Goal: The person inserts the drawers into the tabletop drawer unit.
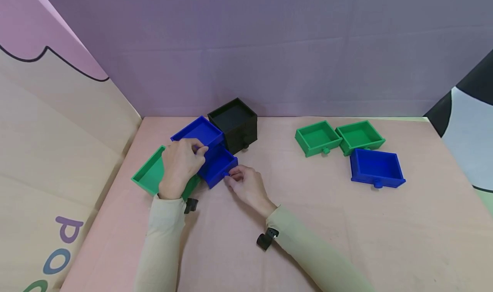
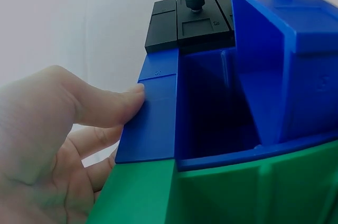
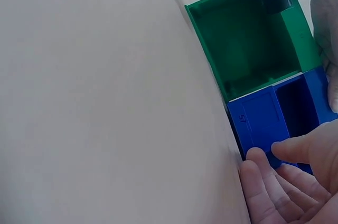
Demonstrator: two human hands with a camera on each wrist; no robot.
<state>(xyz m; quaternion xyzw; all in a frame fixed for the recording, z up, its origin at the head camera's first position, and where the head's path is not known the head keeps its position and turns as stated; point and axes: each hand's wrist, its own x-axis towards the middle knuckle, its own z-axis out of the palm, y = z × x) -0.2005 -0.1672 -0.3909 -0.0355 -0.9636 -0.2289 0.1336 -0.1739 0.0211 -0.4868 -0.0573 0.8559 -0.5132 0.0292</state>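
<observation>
A blue cabinet box (image 1: 199, 130) stands between a black cabinet (image 1: 240, 131) and a green box (image 1: 149, 172), all in one angled row. Its blue drawer (image 1: 216, 161) is pulled partly out toward the right hand. My left hand (image 1: 178, 165) grips the blue box; in the left wrist view its thumb presses a blue panel (image 2: 150, 115), other fingers behind. With thumb and fingertips, my right hand (image 1: 249, 188) pinches the drawer's small knob (image 1: 226, 174). The right wrist view shows those fingertips at the drawer front (image 3: 259, 118), mostly covering the knob.
On the right side of the pink table (image 1: 308, 232) sit two small green drawers (image 1: 317, 137) (image 1: 360, 135) and another blue drawer (image 1: 376, 165), close together. A grey-purple backdrop (image 1: 289, 61) rises behind, and a printed panel (image 1: 57, 146) bounds the left.
</observation>
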